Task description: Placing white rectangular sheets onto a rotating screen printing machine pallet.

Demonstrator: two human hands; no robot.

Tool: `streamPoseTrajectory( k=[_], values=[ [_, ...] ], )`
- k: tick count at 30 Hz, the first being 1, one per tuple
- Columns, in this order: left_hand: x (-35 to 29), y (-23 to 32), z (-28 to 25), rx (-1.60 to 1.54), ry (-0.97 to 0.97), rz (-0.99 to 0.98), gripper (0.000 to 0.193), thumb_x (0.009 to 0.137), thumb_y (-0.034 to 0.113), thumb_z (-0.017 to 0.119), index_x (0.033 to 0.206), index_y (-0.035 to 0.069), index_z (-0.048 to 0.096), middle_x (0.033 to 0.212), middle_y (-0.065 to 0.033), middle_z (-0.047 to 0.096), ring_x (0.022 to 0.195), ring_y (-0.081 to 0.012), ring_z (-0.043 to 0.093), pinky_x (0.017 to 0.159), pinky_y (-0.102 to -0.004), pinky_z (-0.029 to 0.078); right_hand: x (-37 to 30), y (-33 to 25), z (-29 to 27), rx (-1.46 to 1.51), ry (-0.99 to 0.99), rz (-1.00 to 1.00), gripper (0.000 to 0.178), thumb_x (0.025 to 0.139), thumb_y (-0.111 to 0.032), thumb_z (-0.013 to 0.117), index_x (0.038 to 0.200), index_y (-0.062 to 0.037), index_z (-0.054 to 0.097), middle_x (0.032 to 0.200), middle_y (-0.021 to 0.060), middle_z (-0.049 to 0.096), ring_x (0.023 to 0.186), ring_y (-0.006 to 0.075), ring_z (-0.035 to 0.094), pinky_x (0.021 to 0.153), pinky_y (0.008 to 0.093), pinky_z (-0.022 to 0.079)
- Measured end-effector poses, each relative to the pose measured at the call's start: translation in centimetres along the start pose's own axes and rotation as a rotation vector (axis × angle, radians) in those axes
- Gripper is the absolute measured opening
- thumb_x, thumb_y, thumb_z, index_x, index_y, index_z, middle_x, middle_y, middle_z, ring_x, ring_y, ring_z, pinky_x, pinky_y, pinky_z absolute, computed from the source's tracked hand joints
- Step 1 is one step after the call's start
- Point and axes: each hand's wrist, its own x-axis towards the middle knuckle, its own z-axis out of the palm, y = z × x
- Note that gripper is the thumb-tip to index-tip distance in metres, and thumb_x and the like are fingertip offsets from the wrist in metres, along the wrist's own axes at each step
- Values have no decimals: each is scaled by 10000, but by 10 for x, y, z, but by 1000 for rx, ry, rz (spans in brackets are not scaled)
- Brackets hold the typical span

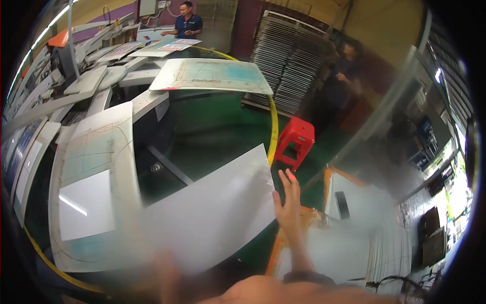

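A large blank white sheet slants across the middle in front of me, over the gap beside a flat pallet. At its right edge my right hand has its fingers stretched out and apart, the thumb side against or very near the sheet. My left hand is a blur by the sheet's near edge; its fingers cannot be made out. On the left, a pale pallet with bluish stains carries a smaller-looking white sheet. Another stained pallet extends beyond the gap.
A yellow curved rail rings the machine. Past it stand a red plastic stool and a tall rack. Stacked sheets and a dark oblong object lie to my right. One person is at the back, another near the rack.
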Motion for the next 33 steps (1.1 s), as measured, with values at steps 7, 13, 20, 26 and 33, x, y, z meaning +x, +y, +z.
streamPoseTrajectory(
  k=[7, 13, 20, 26, 33],
  values=[
    [28, -11, -5, -15, 11, -83, 440, 952, 192, 506, 1306, -26, 364, 1256, -113, 501, 1154, -205, 486, 988, -353, 376, 9, 75, 25, 822, -696, 372, 480, 923, -145, 546, 1335, 20, 365, 1255, 91, 473, 1184, 158, 424, 992, 319, 337],
    [66, -28, 12, 321, 71, -307, 488, 942, 110, 488, 1362, -51, 298, 1293, -139, 473, 1168, -210, 480, 1010, -346, 359, 69, 109, 61, 810, -679, 440, 440, 882, -43, 562, 1292, -3, 407, 1235, 96, 511, 1135, 160, 488, 965, 312, 378],
    [123, -16, 40, 514, -145, 46, 439, 879, -12, 505, 1314, 6, 444, 1381, -145, 439, 1277, -264, 428, 1050, -348, 338, 174, 177, 97, 674, -568, 368, 396, 898, -46, 544, 1269, 11, 420, 1154, 81, 576, 1024, 136, 566, 900, 271, 441],
    [132, -20, 33, 950, -19, 231, 323, 810, -13, 592, 1132, 8, 594, 1226, -161, 570, 1137, -321, 547, 948, -364, 424, 211, 186, 154, 638, -703, 385, 368, 905, -80, 553, 1244, 6, 438, 1106, 89, 608, 998, 139, 584, 874, 265, 448],
    [130, -21, 19, 1298, 28, 284, 328, 792, 15, 629, 1114, -21, 579, 1252, -159, 538, 1167, -342, 510, 952, -391, 424, 209, 127, 216, 541, -773, 426, 386, 910, -78, 547, 1263, 22, 427, 1032, 96, 639, 967, 132, 598, 846, 251, 451]
  ],
)
